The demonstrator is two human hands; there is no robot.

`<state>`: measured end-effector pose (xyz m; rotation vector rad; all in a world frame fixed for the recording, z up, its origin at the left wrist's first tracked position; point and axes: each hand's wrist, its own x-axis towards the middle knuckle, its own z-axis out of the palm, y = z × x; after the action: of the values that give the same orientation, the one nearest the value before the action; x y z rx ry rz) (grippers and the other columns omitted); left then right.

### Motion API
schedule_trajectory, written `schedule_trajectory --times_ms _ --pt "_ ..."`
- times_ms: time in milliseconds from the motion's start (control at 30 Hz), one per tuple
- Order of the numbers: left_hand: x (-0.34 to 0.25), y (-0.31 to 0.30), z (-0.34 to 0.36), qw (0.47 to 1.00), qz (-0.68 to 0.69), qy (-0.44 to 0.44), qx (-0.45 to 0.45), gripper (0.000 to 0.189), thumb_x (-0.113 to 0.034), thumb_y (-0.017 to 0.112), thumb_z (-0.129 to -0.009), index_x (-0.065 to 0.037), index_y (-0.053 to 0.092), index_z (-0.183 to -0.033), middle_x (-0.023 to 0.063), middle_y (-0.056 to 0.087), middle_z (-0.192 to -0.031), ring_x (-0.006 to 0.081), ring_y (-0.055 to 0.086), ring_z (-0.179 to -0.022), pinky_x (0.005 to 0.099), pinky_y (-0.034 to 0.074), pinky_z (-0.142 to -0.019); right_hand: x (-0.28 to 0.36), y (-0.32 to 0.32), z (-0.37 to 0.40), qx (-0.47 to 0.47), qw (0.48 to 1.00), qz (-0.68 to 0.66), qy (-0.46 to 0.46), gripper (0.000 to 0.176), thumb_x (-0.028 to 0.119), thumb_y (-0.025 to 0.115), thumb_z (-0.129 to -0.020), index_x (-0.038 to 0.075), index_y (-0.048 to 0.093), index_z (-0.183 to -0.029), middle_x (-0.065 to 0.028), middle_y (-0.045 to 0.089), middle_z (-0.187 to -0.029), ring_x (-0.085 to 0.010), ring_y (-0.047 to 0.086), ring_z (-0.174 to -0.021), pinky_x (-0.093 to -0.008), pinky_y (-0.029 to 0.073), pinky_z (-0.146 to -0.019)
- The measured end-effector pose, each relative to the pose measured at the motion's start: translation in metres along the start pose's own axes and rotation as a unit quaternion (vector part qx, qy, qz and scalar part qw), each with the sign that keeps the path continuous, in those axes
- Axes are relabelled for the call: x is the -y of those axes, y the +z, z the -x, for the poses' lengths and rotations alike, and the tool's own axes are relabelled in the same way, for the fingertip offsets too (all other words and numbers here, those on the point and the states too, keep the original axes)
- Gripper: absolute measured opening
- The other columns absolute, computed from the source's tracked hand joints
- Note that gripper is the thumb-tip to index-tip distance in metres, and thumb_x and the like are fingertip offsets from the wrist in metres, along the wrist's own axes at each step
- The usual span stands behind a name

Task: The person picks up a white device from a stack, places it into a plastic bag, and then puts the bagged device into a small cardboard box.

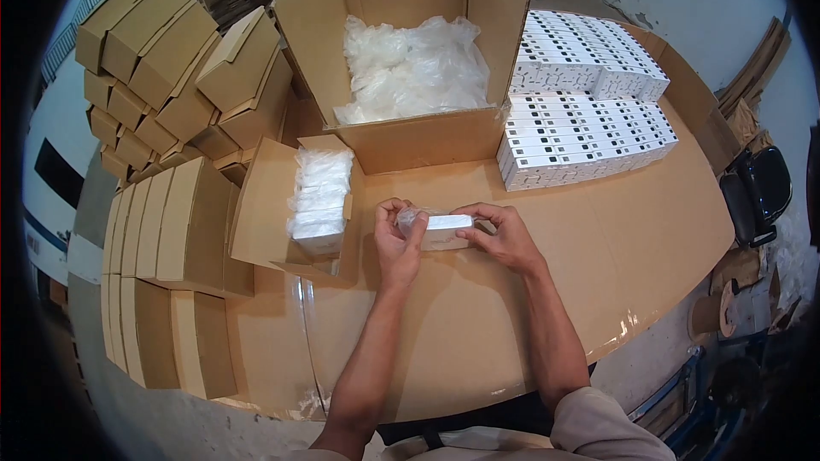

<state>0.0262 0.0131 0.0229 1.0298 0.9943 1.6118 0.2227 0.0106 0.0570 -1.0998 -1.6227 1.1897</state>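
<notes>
A small white box (448, 223) is held up between my two hands over the cardboard-covered table. Clear plastic wrap shows around its left end. My left hand (400, 237) is closed on that left end, thumb in front. My right hand (506, 237) pinches the right end between thumb and fingers. Left of my hands stands an open brown carton (266, 220) holding a row of plastic-wrapped white boxes (319, 205).
A large open carton (418, 141) with crumpled clear plastic bags (418, 68) stands behind my hands. Stacked white printed boxes (589, 141) are at the back right. Brown cartons (179, 222) pile up at the left. A black chair (756, 192) stands beyond the table's right edge.
</notes>
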Motion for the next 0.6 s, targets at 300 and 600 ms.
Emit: schedule_trajectory --times_ms 300,600 --pt "-0.034 -0.004 0.012 0.794 -0.428 0.431 0.023 0.039 -0.004 0.081 -0.082 -0.006 0.062 -0.115 0.0069 0.068 -0.109 0.0283 0.058 -0.110 0.0490 0.042 -0.106 0.005 -0.001 -0.001 -0.004 1.000 0.026 -0.002 0.026 0.006 0.075 -0.093 -0.003 0.071 -0.117 -0.0111 0.077 -0.103 -0.0163 0.072 -0.095 -0.0330 0.057 -0.088" --pt "-0.029 -0.003 0.012 0.856 -0.414 0.286 0.117 0.036 -0.007 0.081 -0.083 -0.009 0.065 -0.115 0.0059 0.073 -0.108 0.0275 0.063 -0.112 0.0550 0.033 -0.117 -0.009 -0.003 0.000 -0.003 0.999 0.025 -0.030 0.031 0.007 0.078 -0.091 -0.002 0.070 -0.119 -0.0154 0.074 -0.119 -0.0198 0.072 -0.102 -0.0348 0.058 -0.089"
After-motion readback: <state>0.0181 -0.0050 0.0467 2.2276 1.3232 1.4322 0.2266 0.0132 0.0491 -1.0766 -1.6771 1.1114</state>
